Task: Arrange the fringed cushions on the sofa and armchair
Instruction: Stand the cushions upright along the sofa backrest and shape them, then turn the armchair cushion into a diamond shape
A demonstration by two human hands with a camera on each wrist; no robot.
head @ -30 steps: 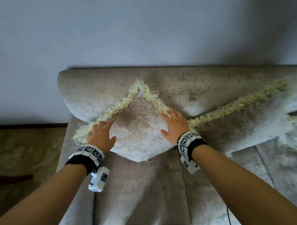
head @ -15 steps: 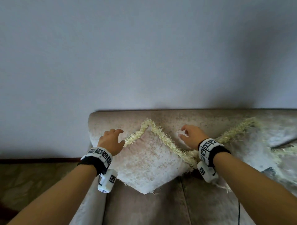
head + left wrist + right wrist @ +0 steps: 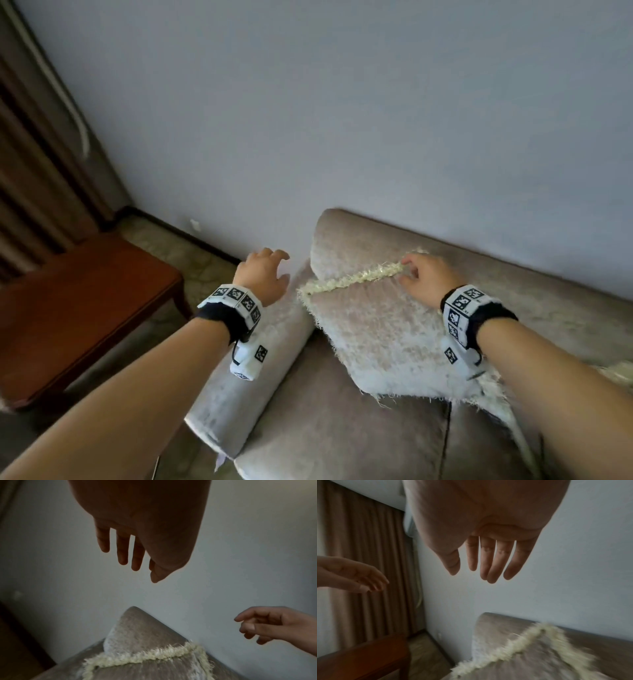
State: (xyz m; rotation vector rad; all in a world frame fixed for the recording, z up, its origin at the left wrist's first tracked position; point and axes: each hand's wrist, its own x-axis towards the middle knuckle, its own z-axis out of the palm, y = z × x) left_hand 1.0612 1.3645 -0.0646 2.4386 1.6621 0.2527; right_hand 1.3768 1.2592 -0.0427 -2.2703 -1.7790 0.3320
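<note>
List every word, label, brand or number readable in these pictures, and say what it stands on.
None: no readable words, brands or numbers in any view.
Left wristband: black-and-white square marker patterns only, no letters.
Right wristband: the same marker patterns, no letters.
Cushion, sofa, wooden table, curtain and wall: no label or print visible.

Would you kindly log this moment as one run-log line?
left hand open, off cushion | right hand open above fringed cushion | cushion leaning on sofa
</note>
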